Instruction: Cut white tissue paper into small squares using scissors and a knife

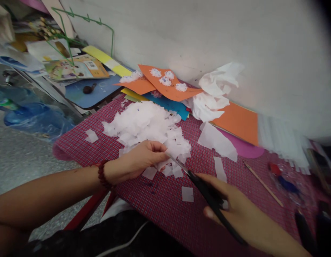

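My left hand (145, 159), with a dark red bead bracelet on the wrist, pinches a small piece of white tissue paper (161, 165) between thumb and fingers. In my right hand (230, 203) is a pair of black-handled scissors (201, 187), its blades reaching up to the left fingertips. The blades look nearly closed, though the fingers partly hide the tips. Just beyond my left hand lies a large heap of cut white paper pieces (146, 121). A single paper square (187, 194) rests on the checked tablecloth near the scissors, and a paper strip (220, 169) lies to their right.
Orange cards (168, 84) with white crumpled clumps lie behind the heap. Crumpled white tissue (211, 103) leans by the wall. A pencil (262, 182) and a clear plastic bag (288, 184) are at right. At left stand a blue stool (93, 91) and a water bottle (28, 114).
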The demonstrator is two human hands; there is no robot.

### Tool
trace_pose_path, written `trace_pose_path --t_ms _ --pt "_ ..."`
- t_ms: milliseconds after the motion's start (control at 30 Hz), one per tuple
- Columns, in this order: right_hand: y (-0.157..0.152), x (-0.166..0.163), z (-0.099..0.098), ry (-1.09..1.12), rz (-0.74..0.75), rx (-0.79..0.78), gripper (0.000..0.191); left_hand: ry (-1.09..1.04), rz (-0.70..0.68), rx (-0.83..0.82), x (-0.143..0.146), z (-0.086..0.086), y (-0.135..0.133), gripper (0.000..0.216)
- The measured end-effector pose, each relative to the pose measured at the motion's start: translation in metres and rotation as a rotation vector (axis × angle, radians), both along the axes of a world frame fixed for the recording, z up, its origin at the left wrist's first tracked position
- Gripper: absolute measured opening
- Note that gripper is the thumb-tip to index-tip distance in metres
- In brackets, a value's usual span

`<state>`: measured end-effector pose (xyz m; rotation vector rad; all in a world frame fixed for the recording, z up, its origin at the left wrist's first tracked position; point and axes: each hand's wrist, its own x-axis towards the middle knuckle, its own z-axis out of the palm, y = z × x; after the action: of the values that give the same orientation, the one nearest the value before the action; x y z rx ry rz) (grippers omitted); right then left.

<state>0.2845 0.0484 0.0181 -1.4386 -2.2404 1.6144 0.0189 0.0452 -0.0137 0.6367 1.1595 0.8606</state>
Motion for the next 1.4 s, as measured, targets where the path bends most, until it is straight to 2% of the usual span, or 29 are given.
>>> trace_pose_path --t_ms 200,333,700,900,1100,1233,1400 --pt "0.002 -0.003 -0.005 -0.032 0.023 0.067 0.065 -0.073 -0.040 -0.060 -0.004 0.000 0.000 0.015" --pt "0.004 -0.004 -0.007 -0.041 0.017 0.098 0.064 -0.091 -0.096 -0.041 -0.008 -0.003 0.000 0.016" --pt "0.004 -0.003 -0.010 -0.005 0.009 0.108 0.059 0.077 -0.166 0.035 -0.005 0.004 0.002 0.001" --pt "0.004 0.000 -0.012 -0.001 0.011 0.091 0.052 0.103 -0.203 0.045 -0.004 0.003 0.002 0.009" --pt "0.004 0.002 -0.016 0.003 -0.027 0.057 0.050 -0.019 -0.092 -0.051 -0.006 -0.005 -0.001 0.012" --pt "0.002 0.010 -0.014 -0.006 -0.028 0.003 0.062 0.038 -0.080 0.007 -0.014 -0.006 -0.006 0.015" --pt "0.003 0.019 -0.010 0.035 0.042 -0.052 0.071 0.019 0.056 0.051 -0.022 0.001 -0.006 0.015"
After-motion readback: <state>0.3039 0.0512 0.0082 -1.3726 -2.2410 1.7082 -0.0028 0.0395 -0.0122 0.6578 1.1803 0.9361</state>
